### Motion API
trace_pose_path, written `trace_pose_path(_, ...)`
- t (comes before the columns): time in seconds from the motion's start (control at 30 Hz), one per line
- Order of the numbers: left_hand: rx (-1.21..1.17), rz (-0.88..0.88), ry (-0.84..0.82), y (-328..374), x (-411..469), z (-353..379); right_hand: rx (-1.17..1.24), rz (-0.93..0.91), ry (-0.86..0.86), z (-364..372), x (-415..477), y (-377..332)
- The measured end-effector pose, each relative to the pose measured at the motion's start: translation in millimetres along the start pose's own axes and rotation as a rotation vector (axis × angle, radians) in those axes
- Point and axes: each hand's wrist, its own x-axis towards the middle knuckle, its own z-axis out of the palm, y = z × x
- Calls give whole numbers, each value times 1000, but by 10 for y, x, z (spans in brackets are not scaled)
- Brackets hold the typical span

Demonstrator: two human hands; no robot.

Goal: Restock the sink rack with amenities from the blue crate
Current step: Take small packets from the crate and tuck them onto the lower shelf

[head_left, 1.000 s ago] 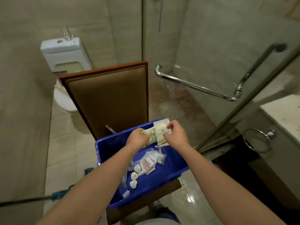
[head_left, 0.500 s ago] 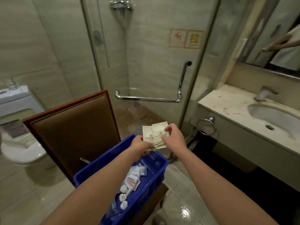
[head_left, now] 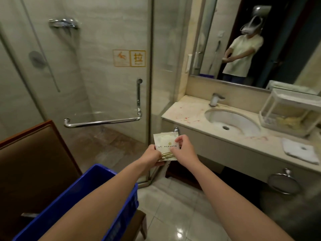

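Both hands hold a small stack of cream amenity packets with gold print, lifted in front of me between the shower door and the sink counter. My left hand pinches the stack's lower left corner; my right hand grips its right edge. The blue crate sits at lower left on a brown chair, its inside hidden by my left forearm. The white two-tier sink rack stands at the counter's far right, with yellowish items on its lower shelf.
A glass shower door with a chrome handle stands straight ahead. The round basin and faucet lie between my hands and the rack. A folded white towel lies on the counter's front. The brown chair back rises at left.
My view has swung right, from the crate and toilet toward the sink. Both hands have carried the packets up and away from the crate.
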Motion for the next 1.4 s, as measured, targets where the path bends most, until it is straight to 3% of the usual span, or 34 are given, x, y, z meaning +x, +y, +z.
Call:
trace_pose_path(0.63,373,528,-263,736,942,2758,131,46,249,-2790,720,1272)
trace_pose_path(0.87,420,592,-395,851,1212,3528,176,119,313,-3439,898,1741)
trace_pose_path(1.17,523,559,-506,917,1736,4330,344,226,262,-4029,1111,2217)
trace_pose_path(1.4,583,560,-605,1076,2343,4960,348,277,335,-4430,1510,2556)
